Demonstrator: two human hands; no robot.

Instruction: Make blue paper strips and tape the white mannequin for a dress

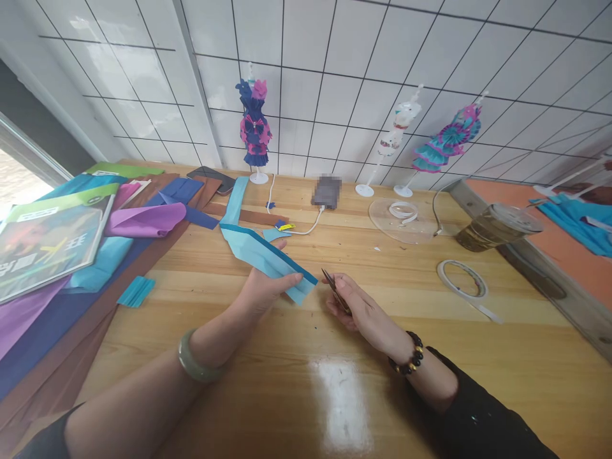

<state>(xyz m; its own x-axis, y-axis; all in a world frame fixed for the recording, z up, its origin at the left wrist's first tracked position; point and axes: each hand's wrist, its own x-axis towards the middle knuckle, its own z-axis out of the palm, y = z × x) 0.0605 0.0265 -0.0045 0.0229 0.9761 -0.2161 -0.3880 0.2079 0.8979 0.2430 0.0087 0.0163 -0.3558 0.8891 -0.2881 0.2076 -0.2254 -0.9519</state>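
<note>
My left hand (262,290) grips a long light-blue paper strip (258,250) with a darker blue upper edge, thumb on top and fingers beneath. The strip slants across the table, and its far end bends up toward the back. Just right of its near end, my right hand (363,309) is closed around small dark scissors (329,278). The pointed tips face the paper's corner without touching it; their handles are mostly hidden by the fingers. A folded turquoise paper piece (136,291) lies to the left of my left forearm.
Coloured paper sheets (143,220) and a magazine (52,239) pile up at left. Small dress forms, one in navy and pink (255,124), stand along the tiled wall. At right are a tape roll (461,280), a brown patterned cup (495,226) and a clear disc (382,224).
</note>
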